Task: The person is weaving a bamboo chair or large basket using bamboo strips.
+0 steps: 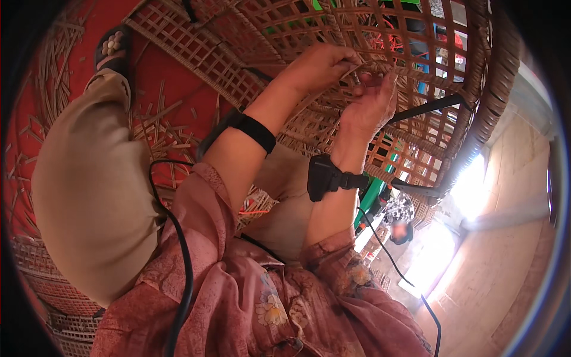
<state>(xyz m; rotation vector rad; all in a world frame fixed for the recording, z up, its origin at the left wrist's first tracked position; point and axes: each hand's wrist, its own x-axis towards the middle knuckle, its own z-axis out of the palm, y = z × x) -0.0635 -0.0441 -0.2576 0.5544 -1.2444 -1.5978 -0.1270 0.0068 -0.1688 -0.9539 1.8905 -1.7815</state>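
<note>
A large brown woven wicker frame (416, 77) with an open lattice and a thick wrapped rim leans in front of me at the top. My left hand (324, 66) is closed in a pinch on a thin wicker strand (376, 63) that loops up between my hands. Palm up and just to its right, my right hand (370, 107) has its fingers curled closed at the same strand, against the lattice. The exact grip of its fingertips is partly hidden. A black strap (254, 132) circles my left forearm, and a black strapped device (333, 178) sits on my right.
Cut wicker strips (157, 128) litter the red floor (178, 71) at left. Black metal bars (425, 108) brace the wicker. A black cable (178, 229) crosses my left side. Woven baskets (59, 279) stand at lower left. Another person (399, 217) is at the right, near bright openings.
</note>
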